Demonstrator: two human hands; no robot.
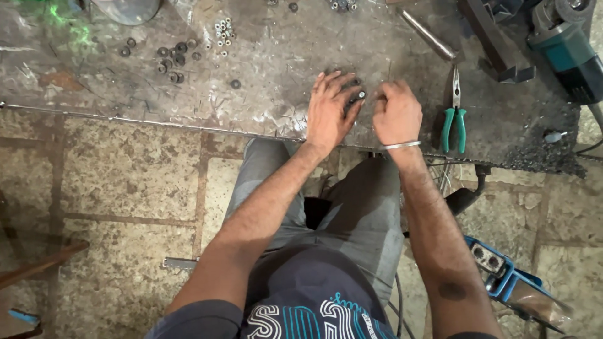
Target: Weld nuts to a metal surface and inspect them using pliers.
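Evidently the left hand (330,110) lies spread over a cluster of small dark metal nuts (357,95) on the worktop (270,63); the right hand (397,112), at three o'clock, is curled, perhaps pinching one. They look hard, dense and rollable: best pinched across the flats.

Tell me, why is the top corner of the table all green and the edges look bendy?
In the head view, a green glow falls on the metal table at top left; its source is out of frame. The table's edge bows from the wide lens. The left hand and right hand look sharp, while the angle grinder is stretched at the corner.
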